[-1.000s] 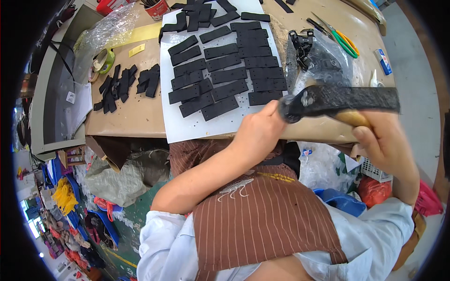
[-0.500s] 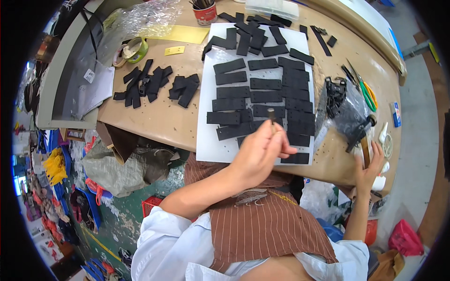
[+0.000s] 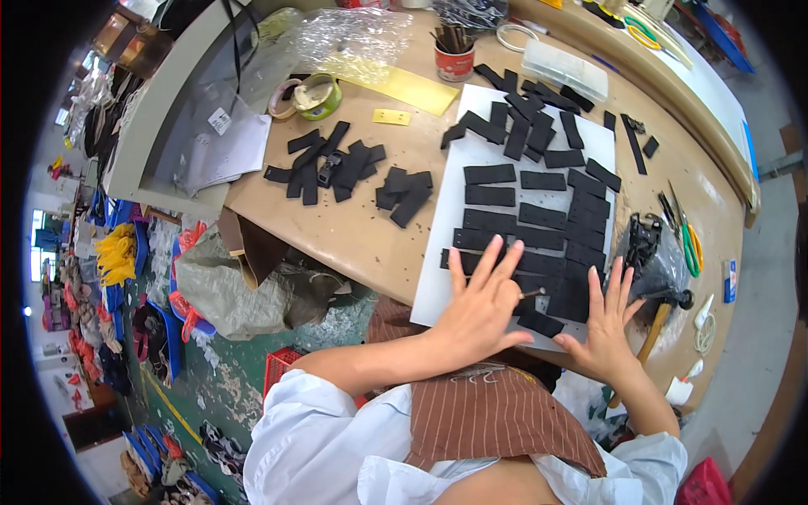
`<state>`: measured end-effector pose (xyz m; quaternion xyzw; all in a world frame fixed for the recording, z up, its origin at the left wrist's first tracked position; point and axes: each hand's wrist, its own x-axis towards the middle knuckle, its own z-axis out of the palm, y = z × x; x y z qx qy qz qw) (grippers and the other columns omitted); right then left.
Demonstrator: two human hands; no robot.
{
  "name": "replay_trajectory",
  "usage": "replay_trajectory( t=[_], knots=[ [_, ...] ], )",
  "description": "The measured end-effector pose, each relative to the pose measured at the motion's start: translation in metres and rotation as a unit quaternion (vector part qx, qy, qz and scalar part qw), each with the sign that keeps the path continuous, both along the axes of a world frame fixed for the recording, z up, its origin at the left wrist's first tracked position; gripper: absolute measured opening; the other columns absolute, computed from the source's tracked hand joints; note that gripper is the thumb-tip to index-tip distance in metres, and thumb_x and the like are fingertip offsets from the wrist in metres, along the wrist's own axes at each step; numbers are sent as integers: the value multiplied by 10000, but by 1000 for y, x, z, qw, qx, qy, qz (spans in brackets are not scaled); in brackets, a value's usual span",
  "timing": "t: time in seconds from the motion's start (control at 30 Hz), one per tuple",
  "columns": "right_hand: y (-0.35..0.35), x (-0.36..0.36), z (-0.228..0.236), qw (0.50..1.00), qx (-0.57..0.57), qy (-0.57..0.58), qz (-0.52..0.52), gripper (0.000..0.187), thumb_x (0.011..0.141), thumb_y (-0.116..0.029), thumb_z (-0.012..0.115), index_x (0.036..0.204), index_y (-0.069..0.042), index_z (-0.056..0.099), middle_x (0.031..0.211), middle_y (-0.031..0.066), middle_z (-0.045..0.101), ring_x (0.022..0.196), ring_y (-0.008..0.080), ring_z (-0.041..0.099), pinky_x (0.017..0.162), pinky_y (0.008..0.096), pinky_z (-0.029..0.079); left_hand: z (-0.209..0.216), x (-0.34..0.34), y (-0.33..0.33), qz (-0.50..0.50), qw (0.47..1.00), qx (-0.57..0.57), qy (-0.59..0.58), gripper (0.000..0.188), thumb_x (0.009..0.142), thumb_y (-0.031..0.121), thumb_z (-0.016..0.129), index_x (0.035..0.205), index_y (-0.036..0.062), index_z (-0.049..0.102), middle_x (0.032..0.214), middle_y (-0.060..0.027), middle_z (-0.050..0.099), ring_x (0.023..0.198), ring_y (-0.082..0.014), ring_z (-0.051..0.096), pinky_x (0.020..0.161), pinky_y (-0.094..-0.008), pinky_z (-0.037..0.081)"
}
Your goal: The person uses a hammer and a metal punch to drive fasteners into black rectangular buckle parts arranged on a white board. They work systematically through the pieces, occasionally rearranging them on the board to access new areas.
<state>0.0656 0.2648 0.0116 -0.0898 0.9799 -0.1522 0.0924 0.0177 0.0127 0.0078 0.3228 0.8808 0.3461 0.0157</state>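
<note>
My left hand point(image 3: 481, 305) is spread, palm down, over the near left part of a white board point(image 3: 427, 313). Its fingertips touch black fabric strips point(image 3: 539, 238) laid in rows and overlapping in the right column. A small metal punch point(image 3: 532, 293) lies beside its index-finger side, partly hidden. My right hand point(image 3: 608, 326) is also open, fingers extended at the board's near right edge, by the strips. To the right of it a hammer with a wooden handle point(image 3: 652, 335) lies on the table, its handle running under my right wrist. Neither hand grips anything.
Loose strips are heaped at the board's far end and in piles point(image 3: 330, 164) to its left. Scissors point(image 3: 692, 248) and a bag of black buckles point(image 3: 644, 240) lie right. Farther back are a red can of tools point(image 3: 454, 64), a plastic box point(image 3: 566, 71) and tape rolls point(image 3: 318, 99).
My left hand has let go of the punch and spread over the strips. The right hand has left the hammer and moved left to the board. The whole view has shifted.
</note>
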Motion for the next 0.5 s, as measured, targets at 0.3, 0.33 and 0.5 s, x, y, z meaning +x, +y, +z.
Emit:
replay_trajectory(
  t=[0.3,0.33,0.5],
  knots=[
    [-42,-31,17,999,-3,14,31,1042,721,-431,752,1499,-71,160,1492,371,-47,1357,595,-26,1076,646,110,-1,-15,-12,0,1000,-8,-1,506,702,352,776,927,14,475,1477,-299,246,1403,-448,178,1023,-734,68],
    [-43,-31,16,999,5,23,33,1035,724,-426,751,1498,-71,161,1492,371,-39,1355,596,-16,1075,646,113,0,-18,-16,1,1000,-9,-4,502,705,347,775,928,12,475,1473,-299,255,1401,-448,187,1026,-730,70],
    [-65,-39,16,997,-22,52,55,892,749,-361,730,1457,-63,275,1443,380,132,1322,605,110,1072,636,166,-3,-23,-35,3,1000,3,-7,458,733,314,784,847,52,427,1452,-274,328,1386,-429,258,1066,-671,68]
  ],
)
